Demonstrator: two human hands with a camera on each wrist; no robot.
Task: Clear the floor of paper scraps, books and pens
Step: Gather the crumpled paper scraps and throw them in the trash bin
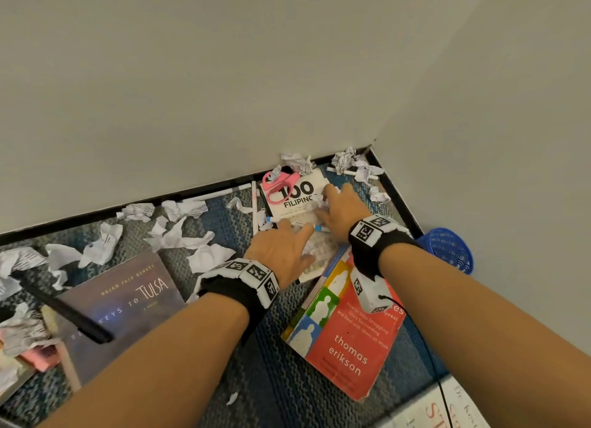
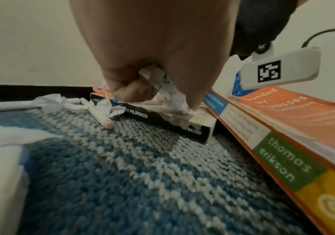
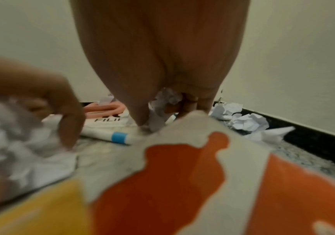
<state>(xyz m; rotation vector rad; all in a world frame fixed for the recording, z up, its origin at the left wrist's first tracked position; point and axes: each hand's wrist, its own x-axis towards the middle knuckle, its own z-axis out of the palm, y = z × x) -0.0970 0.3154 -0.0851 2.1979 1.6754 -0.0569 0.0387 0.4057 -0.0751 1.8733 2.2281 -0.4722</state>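
Both hands are down on the white book (image 1: 299, 200) whose cover reads "100 FILIPINO" and whose black spine, in the left wrist view, reads "FILIPINOS". The left hand (image 1: 281, 251) has its fingers curled round a crumpled paper scrap (image 2: 166, 90) and presses it against the book's near end. The right hand (image 1: 340, 211) pinches a second crumpled scrap (image 3: 165, 98) between thumb and fingers, further along the same cover. The two hands lie close together but do not touch.

Between the hands a white pen with a blue band (image 3: 110, 136) lies across the cover. Beyond the left hand's fingers, pink scissors (image 1: 278, 187) rest on the book's far corner. Just left of that hand a white pen with a pink tip (image 2: 100, 116) lies on the blue and grey carpet (image 2: 142, 182).

Under the right wrist a red book (image 1: 348, 338) leans on the white one; its cover reads "thomas erikson" and "How to Stop Struggling, Start Succeeding and Deal with Idiots at Work". To the right of the right forearm stands a blue plastic basket (image 1: 451, 248).

Beyond the right hand more crumpled scraps (image 1: 347, 160) sit in the wall corner. Well left of the left forearm lies a grey book (image 1: 128, 303) reading "KEYS TO TULSA", with a black pen (image 1: 70, 315) across it and many more scraps (image 1: 179, 235) round about.
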